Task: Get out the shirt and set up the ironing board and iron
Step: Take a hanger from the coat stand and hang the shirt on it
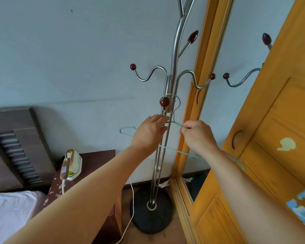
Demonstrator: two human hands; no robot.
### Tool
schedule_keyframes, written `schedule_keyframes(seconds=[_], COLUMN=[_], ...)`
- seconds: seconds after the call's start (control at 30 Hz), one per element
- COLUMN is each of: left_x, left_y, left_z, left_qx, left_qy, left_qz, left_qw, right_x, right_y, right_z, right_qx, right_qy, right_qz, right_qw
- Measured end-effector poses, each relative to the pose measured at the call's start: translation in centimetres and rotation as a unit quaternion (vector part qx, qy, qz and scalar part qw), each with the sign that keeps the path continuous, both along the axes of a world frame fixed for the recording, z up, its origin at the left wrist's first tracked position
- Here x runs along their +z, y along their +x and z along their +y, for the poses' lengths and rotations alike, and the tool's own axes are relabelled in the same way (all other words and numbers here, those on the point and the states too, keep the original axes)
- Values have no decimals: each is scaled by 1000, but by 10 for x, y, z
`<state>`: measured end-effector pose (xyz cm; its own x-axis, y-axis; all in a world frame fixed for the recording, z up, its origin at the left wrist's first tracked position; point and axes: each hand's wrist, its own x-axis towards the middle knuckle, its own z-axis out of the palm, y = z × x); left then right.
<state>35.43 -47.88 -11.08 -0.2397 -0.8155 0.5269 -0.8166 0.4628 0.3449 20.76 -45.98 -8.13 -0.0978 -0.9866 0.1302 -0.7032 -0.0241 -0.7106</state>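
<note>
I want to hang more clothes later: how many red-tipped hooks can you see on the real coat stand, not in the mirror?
4: far left, right by the mirror frame, front centre above the hands, upper right. More may sit out of frame above.

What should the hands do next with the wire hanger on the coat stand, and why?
Probably lift the bare hanger up and off the peg: its hook loops over that peg, the right hand pinches its shoulder wire, and the left hand lies open beside the pole. No shirt shows on it.
</note>
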Motion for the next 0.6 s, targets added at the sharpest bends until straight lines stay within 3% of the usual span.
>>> schedule_keyframes(seconds=[0.3,0.6], left_x=[2,8], left_y=[62,170], left_z=[63,223], left_qx=[170,405], left_qy=[-25,-67], left_qz=[15,37], left_qw=[985,911], right_x=[10,20], right_y=[68,211], right_z=[15,109], right_qx=[217,439], right_qy=[-38,-87], right_qz=[14,3], right_qw=[975,894])
